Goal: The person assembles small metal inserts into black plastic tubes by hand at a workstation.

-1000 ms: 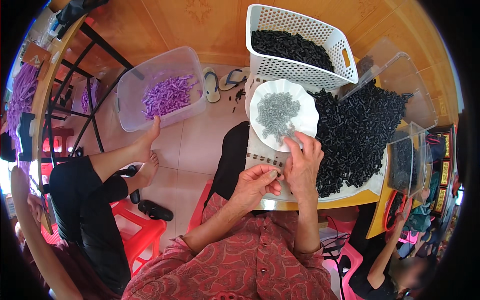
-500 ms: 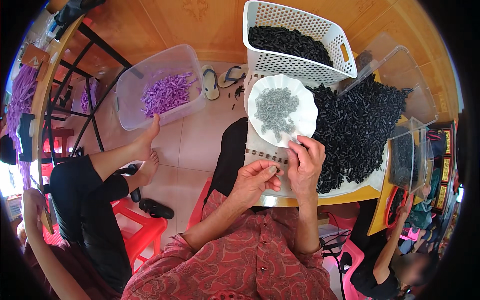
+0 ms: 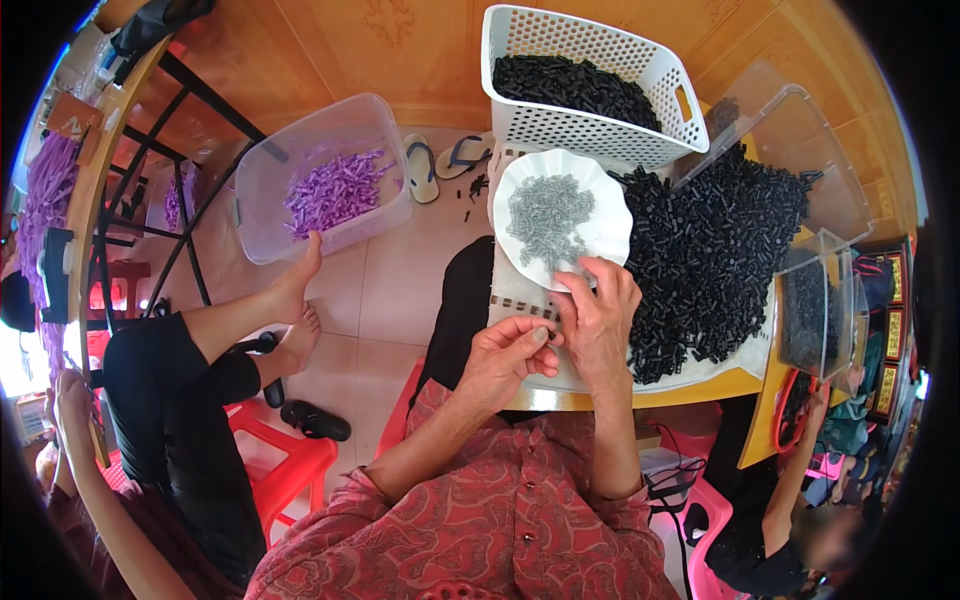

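Observation:
My left hand (image 3: 508, 362) is closed in a pinch, with a small dark piece (image 3: 553, 337) between thumb and forefinger. It looks like one of the short black plastic tubes (image 3: 710, 270) heaped on the table. Just right of it, my right hand (image 3: 602, 325) has its fingers bent together over the near rim of a white scalloped plate (image 3: 607, 215). Whatever those fingertips hold, if anything, is too small to make out. Small clear plastic pieces (image 3: 548, 212) lie spread over the plate's left and middle.
A white perforated basket (image 3: 590, 125) of black pieces stands behind the plate. Clear bins (image 3: 810, 310) stand at right. On the floor, a clear tub (image 3: 255, 215) holds purple strips (image 3: 335, 190), beside sandals (image 3: 422, 170). Other people sit at left and lower right.
My right hand has shifted slightly left, bringing its fingers farther over the plate and its thumb closer to my left hand. The left hand keeps its pinch almost in place.

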A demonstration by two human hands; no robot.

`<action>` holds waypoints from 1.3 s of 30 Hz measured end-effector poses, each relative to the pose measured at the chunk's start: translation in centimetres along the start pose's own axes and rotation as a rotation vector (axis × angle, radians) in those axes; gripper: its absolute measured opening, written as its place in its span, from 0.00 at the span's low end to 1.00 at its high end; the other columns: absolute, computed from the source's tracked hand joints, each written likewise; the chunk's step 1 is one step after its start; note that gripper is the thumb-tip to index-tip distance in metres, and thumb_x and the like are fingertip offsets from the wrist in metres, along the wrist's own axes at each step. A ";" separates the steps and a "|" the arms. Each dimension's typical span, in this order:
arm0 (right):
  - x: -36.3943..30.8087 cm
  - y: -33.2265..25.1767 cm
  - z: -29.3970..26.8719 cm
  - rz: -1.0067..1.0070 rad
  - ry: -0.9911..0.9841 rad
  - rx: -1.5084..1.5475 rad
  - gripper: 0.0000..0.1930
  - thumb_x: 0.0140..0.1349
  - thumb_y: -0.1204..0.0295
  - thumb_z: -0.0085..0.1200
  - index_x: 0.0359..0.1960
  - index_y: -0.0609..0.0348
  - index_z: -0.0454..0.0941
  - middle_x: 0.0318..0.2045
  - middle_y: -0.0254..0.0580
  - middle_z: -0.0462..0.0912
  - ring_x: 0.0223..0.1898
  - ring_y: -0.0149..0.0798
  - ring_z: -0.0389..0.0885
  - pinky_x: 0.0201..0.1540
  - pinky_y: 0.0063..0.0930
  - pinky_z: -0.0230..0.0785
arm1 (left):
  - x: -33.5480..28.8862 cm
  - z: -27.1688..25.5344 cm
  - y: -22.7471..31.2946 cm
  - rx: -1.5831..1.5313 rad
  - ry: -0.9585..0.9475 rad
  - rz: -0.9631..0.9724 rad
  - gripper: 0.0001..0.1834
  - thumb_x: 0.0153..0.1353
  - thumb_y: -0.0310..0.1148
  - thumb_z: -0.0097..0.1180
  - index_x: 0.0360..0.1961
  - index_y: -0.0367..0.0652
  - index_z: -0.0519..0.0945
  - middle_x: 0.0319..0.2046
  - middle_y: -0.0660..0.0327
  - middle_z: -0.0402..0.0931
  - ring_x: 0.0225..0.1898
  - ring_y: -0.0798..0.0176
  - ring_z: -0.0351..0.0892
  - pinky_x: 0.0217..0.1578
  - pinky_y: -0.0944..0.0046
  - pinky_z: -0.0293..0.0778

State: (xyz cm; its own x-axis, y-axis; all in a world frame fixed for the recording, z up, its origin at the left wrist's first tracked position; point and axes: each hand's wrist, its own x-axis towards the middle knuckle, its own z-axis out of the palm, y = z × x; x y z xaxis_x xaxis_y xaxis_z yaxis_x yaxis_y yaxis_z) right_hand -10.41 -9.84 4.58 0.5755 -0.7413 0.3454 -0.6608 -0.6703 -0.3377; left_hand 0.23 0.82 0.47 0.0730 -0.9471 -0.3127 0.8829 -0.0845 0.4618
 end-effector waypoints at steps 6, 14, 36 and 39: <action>0.0 -0.3 0.1 0.016 0.019 0.025 0.17 0.47 0.75 0.64 0.41 0.50 0.80 0.46 0.40 0.73 0.50 0.47 0.69 0.52 0.44 0.58 | 0.0 0.1 0.2 0.009 0.014 -0.009 0.11 0.66 0.28 0.51 0.47 0.34 0.77 0.39 0.54 0.80 0.30 0.66 0.81 0.32 0.65 0.81; -0.4 0.3 0.6 0.000 0.080 0.074 0.12 0.45 0.78 0.63 0.34 0.52 0.81 0.42 0.37 0.75 0.47 0.45 0.72 0.50 0.41 0.59 | 0.0 -0.1 0.2 -0.003 -0.001 0.003 0.11 0.66 0.27 0.50 0.47 0.34 0.76 0.39 0.54 0.80 0.31 0.66 0.81 0.33 0.64 0.81; -4.8 1.1 -1.7 0.285 0.284 0.494 0.05 0.59 0.84 0.55 0.37 0.65 0.77 0.36 0.44 0.77 0.31 0.33 0.77 0.31 0.23 0.73 | -0.1 -0.1 -0.4 0.192 0.020 0.047 0.12 0.67 0.28 0.50 0.48 0.34 0.77 0.38 0.56 0.80 0.31 0.67 0.81 0.33 0.66 0.81; -6.1 1.2 -2.1 0.403 0.265 0.579 0.05 0.59 0.84 0.54 0.37 0.65 0.77 0.36 0.43 0.76 0.31 0.31 0.77 0.32 0.22 0.75 | -0.4 0.6 -0.3 0.377 0.040 0.055 0.11 0.66 0.27 0.51 0.47 0.33 0.77 0.37 0.57 0.80 0.30 0.68 0.81 0.32 0.67 0.81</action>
State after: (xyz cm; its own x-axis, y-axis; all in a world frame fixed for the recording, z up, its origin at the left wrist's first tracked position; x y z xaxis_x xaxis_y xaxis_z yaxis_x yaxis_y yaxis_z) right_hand -15.76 -6.07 3.88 0.1590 -0.9491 0.2720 -0.3949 -0.3136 -0.8635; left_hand -0.35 1.03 0.91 0.1401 -0.9411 -0.3078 0.6451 -0.1491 0.7494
